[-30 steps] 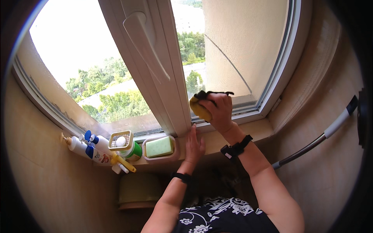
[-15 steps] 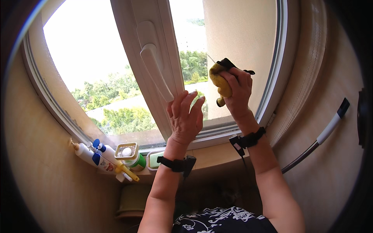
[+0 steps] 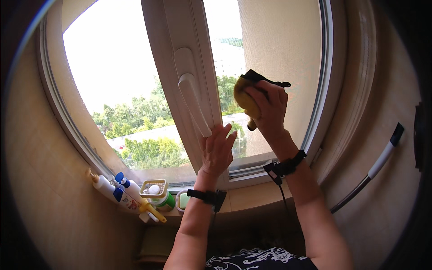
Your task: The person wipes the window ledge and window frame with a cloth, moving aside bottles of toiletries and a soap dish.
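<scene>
Clearly, the right hand [image 3: 269, 110] is curled firmly around a bunched yellow-and-black cloth [image 3: 245, 102], in front of the right windowpane [image 3: 288, 45]; whether cloth meets glass, I cannot tell. The left hand [image 3: 217, 152], holding nothing, has its fingers loosely spread by the lower tip of the white window handle [image 3: 192, 101].

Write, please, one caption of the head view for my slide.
Right hand holding a yellow-and-black cloth before the right window pane, left hand near the white window handle.
</scene>
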Tool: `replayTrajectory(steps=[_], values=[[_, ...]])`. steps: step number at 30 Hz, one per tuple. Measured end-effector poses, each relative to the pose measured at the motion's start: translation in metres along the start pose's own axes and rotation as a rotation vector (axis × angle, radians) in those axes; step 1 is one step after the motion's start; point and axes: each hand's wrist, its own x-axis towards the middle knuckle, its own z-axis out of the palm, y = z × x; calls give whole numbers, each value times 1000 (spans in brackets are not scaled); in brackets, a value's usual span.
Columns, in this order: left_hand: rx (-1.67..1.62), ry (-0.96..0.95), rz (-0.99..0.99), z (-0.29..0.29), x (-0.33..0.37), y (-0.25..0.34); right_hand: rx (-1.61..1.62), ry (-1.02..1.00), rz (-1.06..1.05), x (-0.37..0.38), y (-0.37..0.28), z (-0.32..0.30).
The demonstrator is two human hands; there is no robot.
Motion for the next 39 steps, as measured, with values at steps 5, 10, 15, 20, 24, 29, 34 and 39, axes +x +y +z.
replayTrajectory(steps=[5, 10, 15, 20, 24, 29, 34, 39], values=[[-56, -4, -6, 0, -4, -2, -27, -87, -153, -20, -22, 2], [-102, -69, 19, -7, -8, -9, -68, -286, -231, -72, 18, -31], [-168, -55, 3, -1, -1, 1, -293, -149, -51, -41, 86, -64], [-187, 22, 18, -6, 32, 5, -200, 40, 30, 16, 59, -29], [-220, 142, 17, 14, 48, 4, -120, -153, -141, -18, 20, -16], [-201, 168, 22, 10, 42, 0, -148, -347, -258, -45, 50, -44], [-225, 136, 32, 13, 37, 0, -318, -72, -103, 36, 108, -51], [-233, 128, 3, 7, 43, 4, -204, 97, -143, 97, 70, -11]])
